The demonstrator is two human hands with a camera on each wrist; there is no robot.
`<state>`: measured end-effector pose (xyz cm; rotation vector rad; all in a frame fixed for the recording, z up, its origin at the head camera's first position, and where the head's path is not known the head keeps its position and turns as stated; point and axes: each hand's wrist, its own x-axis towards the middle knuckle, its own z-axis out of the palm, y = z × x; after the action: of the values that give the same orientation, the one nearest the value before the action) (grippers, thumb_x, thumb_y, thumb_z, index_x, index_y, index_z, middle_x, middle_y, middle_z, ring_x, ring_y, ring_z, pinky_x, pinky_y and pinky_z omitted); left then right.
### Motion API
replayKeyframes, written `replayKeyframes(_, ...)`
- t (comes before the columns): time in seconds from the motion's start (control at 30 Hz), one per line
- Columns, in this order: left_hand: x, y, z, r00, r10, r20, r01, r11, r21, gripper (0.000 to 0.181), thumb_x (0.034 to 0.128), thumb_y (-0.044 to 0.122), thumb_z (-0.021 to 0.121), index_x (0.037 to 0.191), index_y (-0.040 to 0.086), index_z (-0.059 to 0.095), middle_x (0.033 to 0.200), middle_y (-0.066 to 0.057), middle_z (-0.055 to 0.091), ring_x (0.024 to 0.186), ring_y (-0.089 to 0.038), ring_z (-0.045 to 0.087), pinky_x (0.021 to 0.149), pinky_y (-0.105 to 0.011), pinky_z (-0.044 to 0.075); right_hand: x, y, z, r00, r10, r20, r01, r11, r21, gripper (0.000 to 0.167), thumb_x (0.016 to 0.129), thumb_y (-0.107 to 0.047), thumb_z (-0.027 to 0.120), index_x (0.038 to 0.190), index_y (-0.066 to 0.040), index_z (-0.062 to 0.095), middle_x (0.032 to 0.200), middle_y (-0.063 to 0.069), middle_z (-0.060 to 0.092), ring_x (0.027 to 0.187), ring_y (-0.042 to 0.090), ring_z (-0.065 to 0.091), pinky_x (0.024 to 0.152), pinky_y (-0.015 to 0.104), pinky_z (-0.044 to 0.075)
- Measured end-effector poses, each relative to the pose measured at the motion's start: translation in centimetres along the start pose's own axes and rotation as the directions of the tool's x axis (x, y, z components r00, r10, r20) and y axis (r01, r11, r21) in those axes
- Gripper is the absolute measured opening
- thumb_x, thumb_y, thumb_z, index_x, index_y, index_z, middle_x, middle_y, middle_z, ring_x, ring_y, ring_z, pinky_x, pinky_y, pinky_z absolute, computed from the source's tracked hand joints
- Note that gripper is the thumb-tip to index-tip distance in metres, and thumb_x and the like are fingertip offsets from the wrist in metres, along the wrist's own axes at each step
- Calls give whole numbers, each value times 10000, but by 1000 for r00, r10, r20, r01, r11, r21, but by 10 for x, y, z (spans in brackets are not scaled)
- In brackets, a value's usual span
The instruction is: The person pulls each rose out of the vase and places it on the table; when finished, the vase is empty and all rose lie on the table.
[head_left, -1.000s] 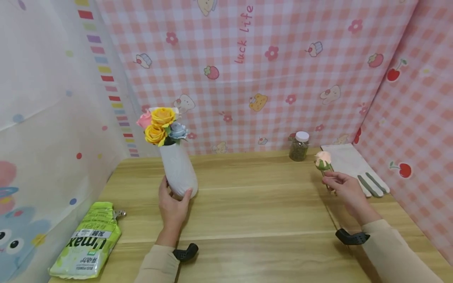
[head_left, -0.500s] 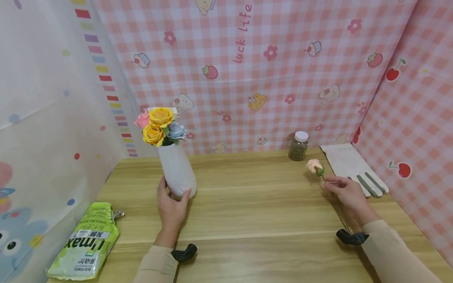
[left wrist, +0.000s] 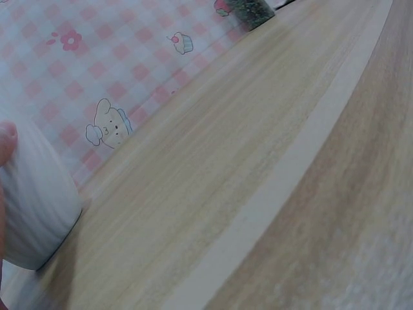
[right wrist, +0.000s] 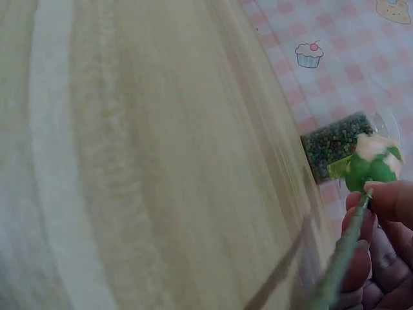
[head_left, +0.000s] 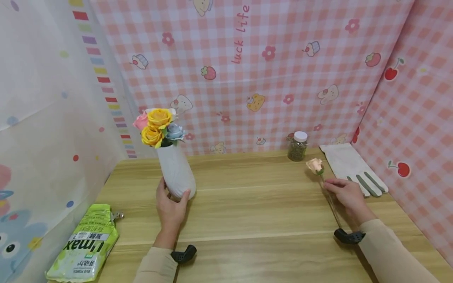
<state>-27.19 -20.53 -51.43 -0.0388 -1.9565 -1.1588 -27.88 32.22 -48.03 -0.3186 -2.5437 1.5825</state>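
Observation:
My left hand point(head_left: 171, 206) grips the lower part of a white vase point(head_left: 177, 171), thumb on one side and fingers on the other. Yellow, pink and blue roses point(head_left: 159, 125) fill the vase's mouth. In the left wrist view only the vase's base point(left wrist: 39, 206) and a bit of the hand show. Over on the right, my right hand point(head_left: 348, 196) pinches the thin stem of a pale peach rose point(head_left: 315, 166). The rose's head points away from me and its stem runs back toward my wrist. The right wrist view shows the green stem point(right wrist: 345, 252) between thumb and fingers.
A jar of dark granules with a white lid point(head_left: 298, 146) stands at the back, near the rose. White gloves point(head_left: 348, 165) with grey-green fingers lie beyond my right hand. A green bag point(head_left: 85, 243) with a metal clip lies at the left. Patterned cloth walls border the table point(head_left: 244, 220).
The rose's head has swung left and its stem lies more in the open beside my right hand. My left hand keeps its grip on the vase.

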Motion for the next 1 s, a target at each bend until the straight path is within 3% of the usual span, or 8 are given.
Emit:
replayKeyframes(0.4,0,1,0,1000,7,0,-7,1000,15,887,713,163,858,1443,14,376,1331,-217,488,1164,-339,511,813,-537,524,2,2,6,1000,-12,-28,14,998,63,446,906,-225,681,1184,118,614,728,-197,636,656,-15,548,550,174,475)
replayKeyframes(0.67,0,2,-1,1000,-1,8,1,1000,17,886,718,175,857,1444,15,374,1336,-212,484,1173,-334,506,825,-537,521,4,9,5,1000,-9,-24,9,1000,5,462,901,-292,686,1192,64,640,795,-216,633,740,-23,535,590,179,466)
replayKeyframes(1.0,0,2,0,1000,-13,6,13,1000,23,888,716,172,857,1441,8,372,1339,-217,480,1175,-340,505,831,-536,521,5,12,5,1000,-14,-13,13,995,-100,450,897,-341,682,1180,10,672,1029,7,691,846,-48,504,658,142,465)
